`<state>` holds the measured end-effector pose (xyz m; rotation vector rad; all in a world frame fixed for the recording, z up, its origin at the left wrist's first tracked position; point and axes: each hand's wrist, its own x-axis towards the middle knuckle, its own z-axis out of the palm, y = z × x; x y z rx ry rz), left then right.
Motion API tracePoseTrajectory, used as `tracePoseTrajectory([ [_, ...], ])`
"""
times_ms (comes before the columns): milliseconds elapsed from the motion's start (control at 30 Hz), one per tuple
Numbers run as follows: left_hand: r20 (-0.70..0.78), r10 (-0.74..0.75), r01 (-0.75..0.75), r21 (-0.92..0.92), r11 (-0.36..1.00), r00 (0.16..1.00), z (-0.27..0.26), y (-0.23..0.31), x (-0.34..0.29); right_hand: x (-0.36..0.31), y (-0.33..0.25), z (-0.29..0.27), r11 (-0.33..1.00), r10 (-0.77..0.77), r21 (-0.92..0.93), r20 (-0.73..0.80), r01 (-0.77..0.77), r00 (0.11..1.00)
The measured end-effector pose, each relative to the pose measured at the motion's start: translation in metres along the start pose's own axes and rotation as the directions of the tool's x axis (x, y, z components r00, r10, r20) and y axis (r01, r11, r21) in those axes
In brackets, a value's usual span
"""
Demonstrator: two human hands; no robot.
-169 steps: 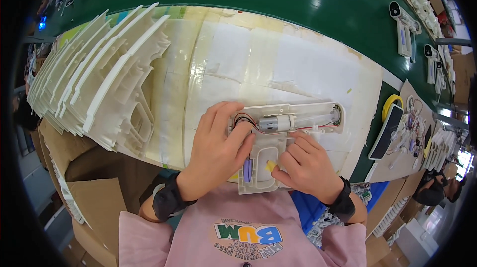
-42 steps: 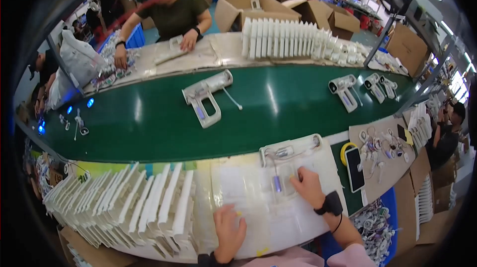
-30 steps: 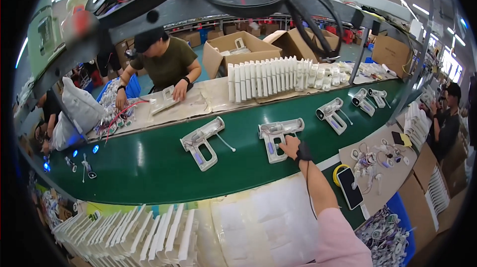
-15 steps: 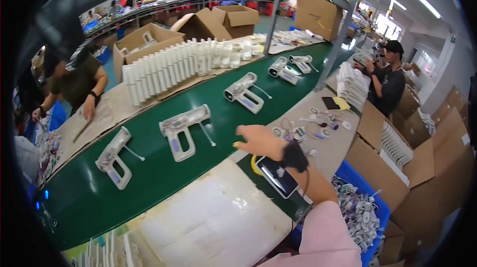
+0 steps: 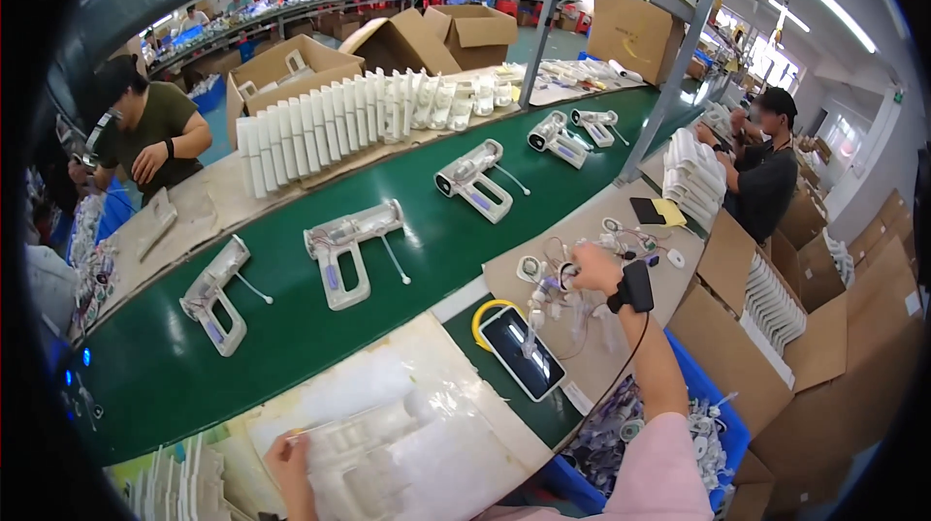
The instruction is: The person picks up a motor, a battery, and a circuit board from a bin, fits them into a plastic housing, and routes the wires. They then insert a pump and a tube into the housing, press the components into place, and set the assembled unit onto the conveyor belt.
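Note:
My left hand (image 5: pixel 291 468) is at the lower left, fingers closed on the edge of a white plastic housing shell (image 5: pixel 364 453). The shell is blurred and lies over a white padded work board (image 5: pixel 465 405). Over a brown cardboard sheet (image 5: pixel 606 206), my right hand (image 5: pixel 593 269) pinches a small round wired part (image 5: pixel 568 274). Wires and clear pieces hang below those fingers. More small wired parts (image 5: pixel 531 269) lie around this hand. A white phone-like device (image 5: pixel 524 351) rests between the board and the sheet, partly over a yellow ring (image 5: pixel 479 325).
Several open gun-shaped housings (image 5: pixel 339 254) lie along a green conveyor belt (image 5: pixel 427 274). Beyond it stands a row of white shells (image 5: pixel 320 128). A blue bin (image 5: pixel 732 434) of wired parts and cardboard boxes (image 5: pixel 742 250) are at my right. Co-workers sit at left and right.
My right hand has moved right, from over the belt's edge to the wired parts, and now pinches one. My left hand has come into view with a white housing shell.

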<state>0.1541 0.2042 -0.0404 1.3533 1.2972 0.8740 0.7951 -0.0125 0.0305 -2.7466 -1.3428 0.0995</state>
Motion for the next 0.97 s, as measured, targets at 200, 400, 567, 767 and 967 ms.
tracePoseTrajectory([
  [200, 0.254, 0.029, -0.006, -0.089, 0.996, 0.967, 0.074, 0.058, -0.002, -0.027, 0.02, -0.028, 0.987, 0.163, -0.027, 0.093, -0.161, 0.982],
  [400, 0.166, 0.095, -0.078, -0.107, 0.991, 0.981, 0.068, 0.039, -0.034, -0.027, -0.022, -0.03, 0.988, 0.153, 0.032, -0.117, -0.15, 0.981],
  [567, 0.17, 0.11, -0.101, -0.06, 0.993, 0.979, 0.039, 0.031, -0.033, -0.005, -0.034, -0.067, 0.922, 0.211, 0.386, -0.44, -0.028, 0.873],
  [767, 0.363, 0.222, -0.199, -0.1, 0.975, 0.905, 0.055, 0.041, -0.031, 0.018, 0.017, -0.148, 0.982, 0.181, 0.188, -0.968, 0.028, 0.174],
  [967, 0.282, 0.2, -0.21, 0.005, 0.978, 0.938, 0.025, 0.025, -0.018, 0.017, -0.089, -0.238, 0.18, 0.501, 0.906, -0.419, 0.382, 0.757],
])
